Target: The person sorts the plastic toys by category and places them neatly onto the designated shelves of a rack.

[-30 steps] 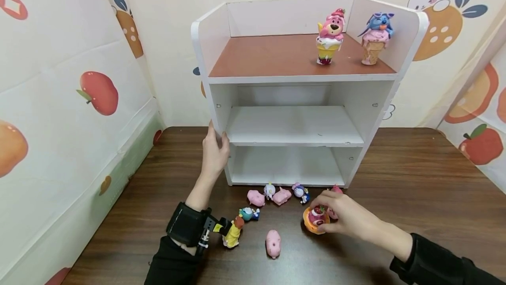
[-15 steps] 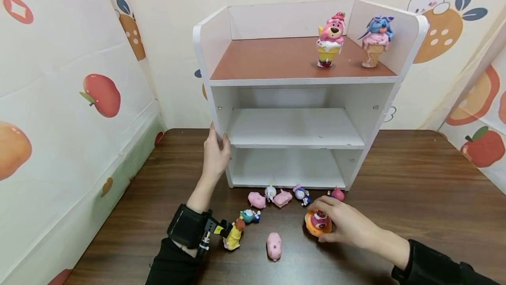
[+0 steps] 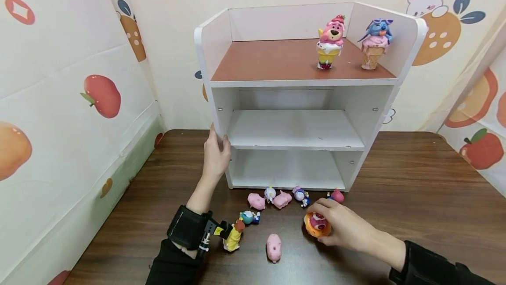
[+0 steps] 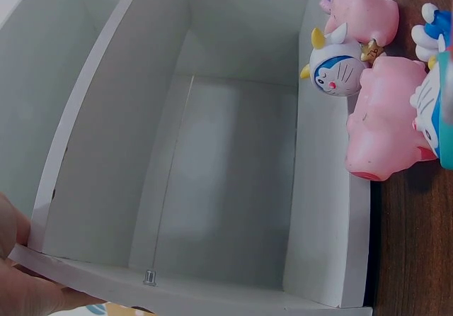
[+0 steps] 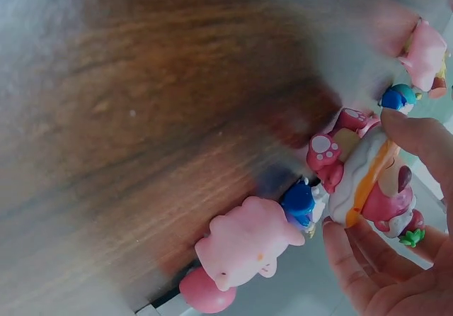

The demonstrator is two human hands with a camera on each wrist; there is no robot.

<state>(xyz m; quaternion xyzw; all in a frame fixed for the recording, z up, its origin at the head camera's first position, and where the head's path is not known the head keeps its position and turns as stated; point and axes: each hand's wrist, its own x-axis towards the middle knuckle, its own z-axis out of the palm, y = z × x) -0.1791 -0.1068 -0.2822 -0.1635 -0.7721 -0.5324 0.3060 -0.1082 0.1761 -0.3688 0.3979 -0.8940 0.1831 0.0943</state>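
My right hand (image 3: 348, 228) pinches a pink bear figurine (image 3: 317, 221) with an orange ring round its body, low over the table in front of the shelf. In the right wrist view, thumb and fingers press on opposite sides of the ring (image 5: 364, 181); paws and a red strawberry with a green leaf show. My left hand (image 3: 215, 160) holds the left side panel of the white shelf unit (image 3: 294, 83), thumb at its front edge. On its brown top stand a pink bear in a yellow cone (image 3: 330, 43) and a blue figurine on an ice-cream cone (image 3: 375, 45).
Along the shelf's foot lie pink pigs (image 3: 256, 200) and small blue-and-white figurines (image 3: 301, 196). Nearer are a yellow-dressed figurine (image 3: 233, 236) beside my left wrist and another pink pig (image 3: 273, 248). One pig (image 5: 248, 241) lies close to the held bear in the right wrist view.
My right fingers have shifted round the ringed bear, the thumb moving nearer to me, and now cover a pink toy seen behind it before. My left hand stays on the panel.
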